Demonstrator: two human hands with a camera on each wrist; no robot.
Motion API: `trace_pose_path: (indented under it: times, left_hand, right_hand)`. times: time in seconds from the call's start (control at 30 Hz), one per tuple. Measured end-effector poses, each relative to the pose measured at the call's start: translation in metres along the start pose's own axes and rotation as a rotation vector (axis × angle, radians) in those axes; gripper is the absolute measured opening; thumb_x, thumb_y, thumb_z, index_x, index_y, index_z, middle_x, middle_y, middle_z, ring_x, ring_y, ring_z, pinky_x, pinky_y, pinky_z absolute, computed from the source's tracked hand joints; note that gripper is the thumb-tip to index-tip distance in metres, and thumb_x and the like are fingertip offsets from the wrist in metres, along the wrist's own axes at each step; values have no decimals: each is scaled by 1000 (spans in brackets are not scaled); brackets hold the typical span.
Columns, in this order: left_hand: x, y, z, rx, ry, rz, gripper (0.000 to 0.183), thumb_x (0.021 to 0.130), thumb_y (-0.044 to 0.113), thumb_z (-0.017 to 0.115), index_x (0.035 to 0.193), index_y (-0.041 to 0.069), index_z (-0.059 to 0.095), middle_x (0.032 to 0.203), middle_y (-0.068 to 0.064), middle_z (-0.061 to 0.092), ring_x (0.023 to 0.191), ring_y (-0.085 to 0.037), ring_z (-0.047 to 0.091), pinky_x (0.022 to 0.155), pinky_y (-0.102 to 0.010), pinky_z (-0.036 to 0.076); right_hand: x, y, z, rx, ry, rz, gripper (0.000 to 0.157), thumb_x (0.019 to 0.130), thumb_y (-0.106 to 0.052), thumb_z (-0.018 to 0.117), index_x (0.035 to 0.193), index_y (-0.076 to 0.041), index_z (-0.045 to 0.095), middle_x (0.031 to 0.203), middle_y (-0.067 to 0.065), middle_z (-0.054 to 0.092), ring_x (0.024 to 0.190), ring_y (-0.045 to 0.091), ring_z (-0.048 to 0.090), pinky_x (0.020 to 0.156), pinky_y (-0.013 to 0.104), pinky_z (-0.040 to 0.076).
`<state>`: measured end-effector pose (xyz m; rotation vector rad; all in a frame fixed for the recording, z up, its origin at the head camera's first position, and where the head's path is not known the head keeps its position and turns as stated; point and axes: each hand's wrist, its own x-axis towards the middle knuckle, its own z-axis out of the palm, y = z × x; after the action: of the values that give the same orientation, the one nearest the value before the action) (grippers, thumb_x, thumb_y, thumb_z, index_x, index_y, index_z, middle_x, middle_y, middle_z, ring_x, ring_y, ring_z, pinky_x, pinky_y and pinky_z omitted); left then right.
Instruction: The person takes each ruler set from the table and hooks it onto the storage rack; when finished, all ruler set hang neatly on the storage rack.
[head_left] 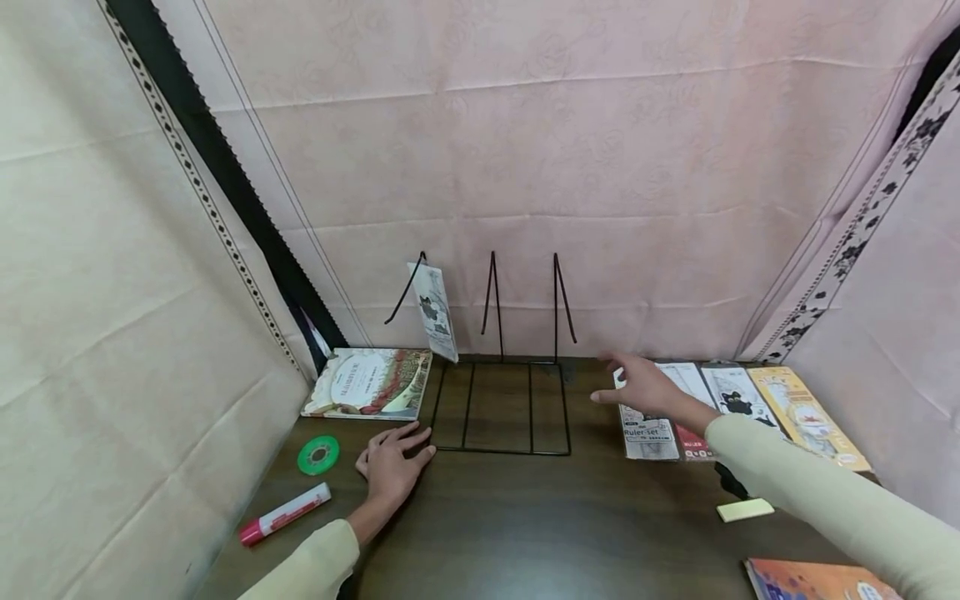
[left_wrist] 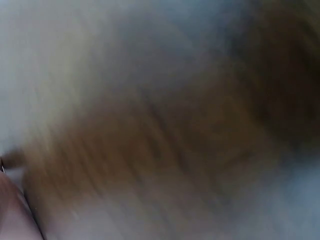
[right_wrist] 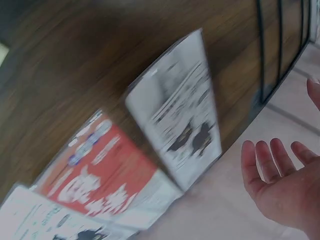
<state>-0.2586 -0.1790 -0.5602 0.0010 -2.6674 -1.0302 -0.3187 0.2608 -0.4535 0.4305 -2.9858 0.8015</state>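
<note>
A black wire rack point(head_left: 495, 452) lies on the table with three upright prongs at its back. On its left prong stands a narrow white packet point(head_left: 435, 310) with a dark cat picture. My left hand point(head_left: 393, 467) rests at the rack's front left corner, fingers spread and fingertips close to the wire. My right hand point(head_left: 637, 385) hovers at the left edge of a row of flat packets, fingers loosely bent and holding nothing. Nearest it lies a grey-white ruler set packet point(head_left: 648, 437), then a red and white packet point(right_wrist: 102, 172). The left wrist view is blurred.
A white cat packet point(head_left: 738, 398) and a yellow packet point(head_left: 810, 417) continue the row. Left of the rack are an illustrated book point(head_left: 367, 383), a green tape roll point(head_left: 306, 457) and a glue stick point(head_left: 285, 514). A pale yellow block point(head_left: 745, 510) and an orange book point(head_left: 825, 579) lie front right.
</note>
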Motion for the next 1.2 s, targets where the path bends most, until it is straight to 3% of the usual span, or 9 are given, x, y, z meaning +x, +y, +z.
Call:
trace_pose_path:
  times: [0.27,0.57,0.67,0.77,0.97,1.2]
  left_hand:
    - [2,-1,0,10,-13,-10,34,83,36,74,117,31,71,136,8,59,132,-28,38,100,-61,10]
    - [2,-1,1,14,-9,-9,34,83,37,75,116,31,71,135,8,60,132,-28,39,101,-62,10]
    - [2,-1,1,14,-14,-13,35,83,38,75,117,32,71,136,9,59,132,-27,38,102,-61,9]
    - [3,-1,2,13,-18,-8,35,83,38,75,117,32,71,136,8,59,132,-27,38,101,-61,9]
    - [2,-1,1,8,8,2,34,82,36,76,115,31,72,135,7,60,130,-28,40,100,-62,10]
    - [1,1,1,8,7,3,34,82,36,76,115,32,72,135,6,61,129,-29,40,99,-62,11]
  right_hand:
    - [-12,37,-20,-6,16,21,82,75,-48,78,139,-9,44,131,17,55,117,37,55,87,51,49]
    - [-18,66,-21,-21,12,50,106,66,-67,75,150,-18,32,145,17,45,116,40,53,80,48,50]
    - [-18,75,-17,-7,3,80,108,66,-66,75,152,-23,26,149,18,40,116,43,52,78,47,51]
    - [-22,83,-15,5,-10,139,112,68,-60,78,154,-19,20,149,24,36,118,46,51,76,48,53]
    - [-25,96,-5,24,-31,241,115,67,-53,82,150,0,23,134,32,47,113,45,54,82,50,50]
    - [-23,102,6,-34,1,240,115,65,-55,82,147,4,27,121,32,57,106,43,57,85,53,47]
